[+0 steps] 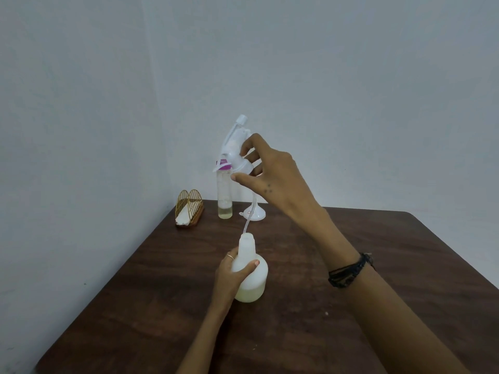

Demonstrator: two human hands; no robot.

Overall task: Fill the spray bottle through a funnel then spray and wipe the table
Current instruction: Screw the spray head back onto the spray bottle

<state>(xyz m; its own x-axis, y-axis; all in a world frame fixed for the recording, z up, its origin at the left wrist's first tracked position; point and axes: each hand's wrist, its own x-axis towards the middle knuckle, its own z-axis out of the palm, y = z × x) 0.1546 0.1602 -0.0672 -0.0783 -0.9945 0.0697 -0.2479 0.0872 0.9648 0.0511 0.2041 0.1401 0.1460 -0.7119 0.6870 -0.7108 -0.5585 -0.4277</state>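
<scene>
1. A white translucent spray bottle [249,271] stands upright near the middle of the dark wooden tabletop [391,279]. Its neck is open at the top, and a little pale liquid sits in its base.
2. The left hand [234,268] wraps around the bottle's shoulder from the left, with the thumb across the near face, holding it steady.
3. Above and slightly farther away, the right hand [266,168] holds the white trigger spray head [234,143] by its collar. The fingers are curled around it and the nozzle points up and away.
4. A thin clear dip tube [249,214] hangs from the head, slanting down and toward the viewer. Its lower end is at the bottle's mouth; I cannot tell whether it is just inside.
5. The key relation: the head is well above the neck and set a little far and left of it, so tube and bottle axis are not aligned. Judging from this, the head would need to travel straight along the tube's line to seat or clear the neck.
6. A white funnel [254,213] rests mouth-down on the far tabletop, behind the tube.
7. Just left of it stands a tall clear bottle with a purple cap [225,193], holding a little liquid.
8. Farther left, by the wall, sits a golden wire napkin holder [189,210] with white napkins.
</scene>
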